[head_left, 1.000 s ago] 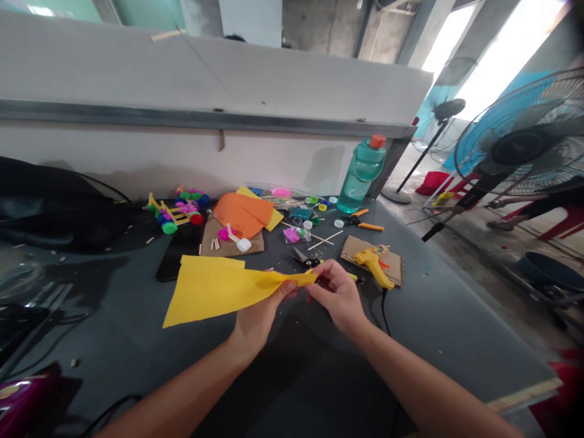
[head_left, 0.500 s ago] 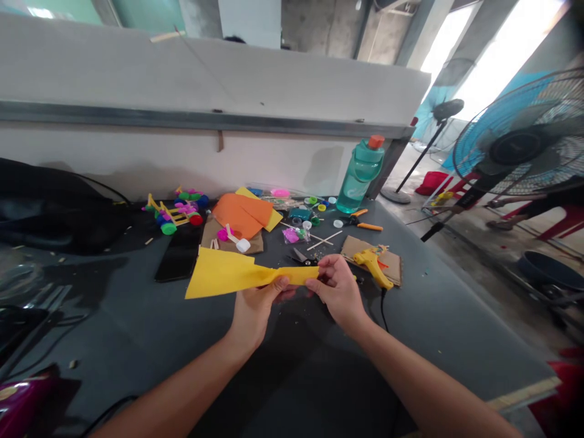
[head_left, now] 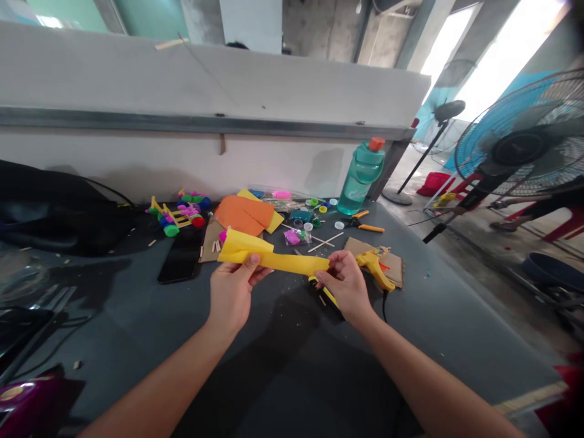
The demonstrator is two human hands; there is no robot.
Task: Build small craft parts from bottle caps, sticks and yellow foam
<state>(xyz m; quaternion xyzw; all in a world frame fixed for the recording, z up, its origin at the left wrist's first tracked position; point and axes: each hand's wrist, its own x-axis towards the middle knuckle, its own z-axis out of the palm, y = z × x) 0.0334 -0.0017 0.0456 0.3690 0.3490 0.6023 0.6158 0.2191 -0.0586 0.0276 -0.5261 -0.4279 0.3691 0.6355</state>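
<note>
A yellow sheet point(head_left: 292, 263) is stretched between my hands above the dark table. My left hand point(head_left: 235, 289) pinches it near its wide, folded left part, thumb on top. At the narrow right end, my right hand point(head_left: 345, 281) grips it between thumb and fingers. Just below the strip, partly behind my right hand, lies a tool with yellow-and-black handles point(head_left: 329, 296). Behind the sheet are orange sheets point(head_left: 244, 214) on brown cardboard point(head_left: 208, 243). To the right of my right hand, a yellow glue gun point(head_left: 376, 267) rests on another cardboard piece point(head_left: 396, 263).
A teal bottle point(head_left: 360, 176) stands at the back right, near orange-handled pliers point(head_left: 369, 228). Coloured caps, sticks and a small wheeled model point(head_left: 176, 216) lie at the back. A black phone point(head_left: 177, 258) is left. A fan point(head_left: 520, 146) stands beyond the table.
My left hand has moved left along the yellow sheet, so a longer strip shows between my hands. The wide part now looks folded and smaller, and the yellow-and-black handles have come into view.
</note>
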